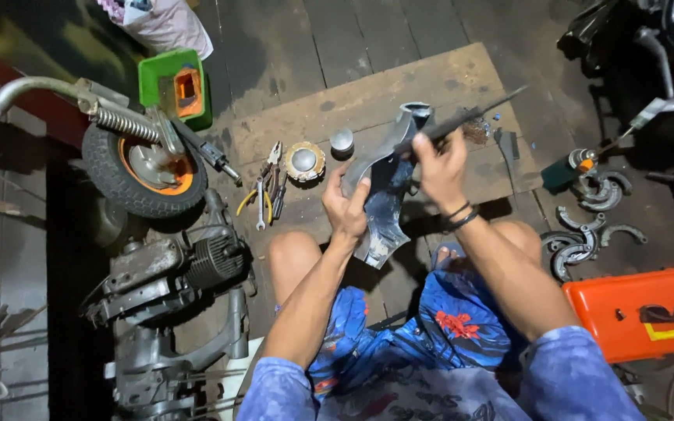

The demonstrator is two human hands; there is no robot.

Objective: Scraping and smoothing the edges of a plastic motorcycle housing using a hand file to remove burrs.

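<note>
Left hand (346, 209) grips the curved grey metal panel (384, 195) on its left edge, fingers wrapped, holding it up above the knees and the wooden board (384, 97). Right hand (438, 168) is clenched round a long dark thin rod-shaped tool (462, 119), whose tip points up right past the panel's top end. Two dark bands sit on the right wrist.

Person sits on the dark plank floor (290, 47), blue patterned shorts, knees bare.

On the board, left of the panel: one small round silver cap (342, 141), one round brass-rimmed disc part (303, 160), and a pile of pliers and spanners (268, 187), count unclear, at least one with yellow handles.

Containers: one green plastic tub (167, 72) top left, with one orange rectangular part (188, 90) inside; one orange plastic box (641, 312) at right, lid on, contents hidden; one pale plastic bag (167, 23) at top, contents unclear.

Left side: one small wheel with black tyre and orange rim (143, 168) on a fork with a coil spring, one grey engine block (189, 269) below it.

Right side: curved grey metal shoes (587, 234) on the floor, about five, and one green canister with an orange top (567, 168).
</note>
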